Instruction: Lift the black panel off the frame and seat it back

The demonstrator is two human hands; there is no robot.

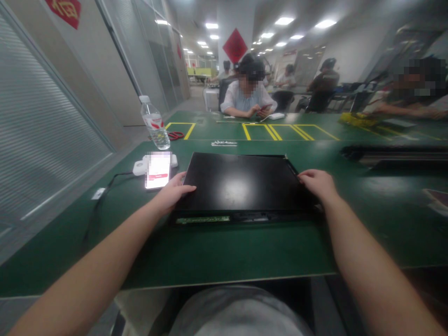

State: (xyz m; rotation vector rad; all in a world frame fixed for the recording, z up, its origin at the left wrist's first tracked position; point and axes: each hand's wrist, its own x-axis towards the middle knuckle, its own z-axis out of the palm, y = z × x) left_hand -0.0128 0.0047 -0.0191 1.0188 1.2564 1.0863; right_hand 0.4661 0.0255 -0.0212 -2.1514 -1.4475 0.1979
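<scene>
- While both my hands are on it, the black panel (238, 182) sits in front of me on the green table (245, 256), over a dark frame whose near side shows a green circuit strip (203, 220).
- Toward my body, green surface runs from the near side of the frame to the table's front edge, with my forearms passing over it on both sides.
- Beyond the panel's far edge there is a gap of tabletop, then a small bunch of pale pieces (224, 143) and yellow tape outlines (275, 130).
- Left is the tighter side: a lit phone (158, 172) lies just beside my wrist, against a white power block (139, 167); a water bottle (154, 123) stands behind it, near red-handled scissors (176, 135).
- Right gives more room, with green surface reaching to a long dark part (388, 158) well apart from my hand.
- My left hand (175, 190) pinches the panel's left edge, thumb laid over the front face, fingers around the side.
- My right hand (319, 183) has its thumb and fingertips drawn close together on the right edge; blur hides how deep that pinch goes.
- Across the table, a co-worker (248, 95) sits holding a handheld device (265, 108).
</scene>
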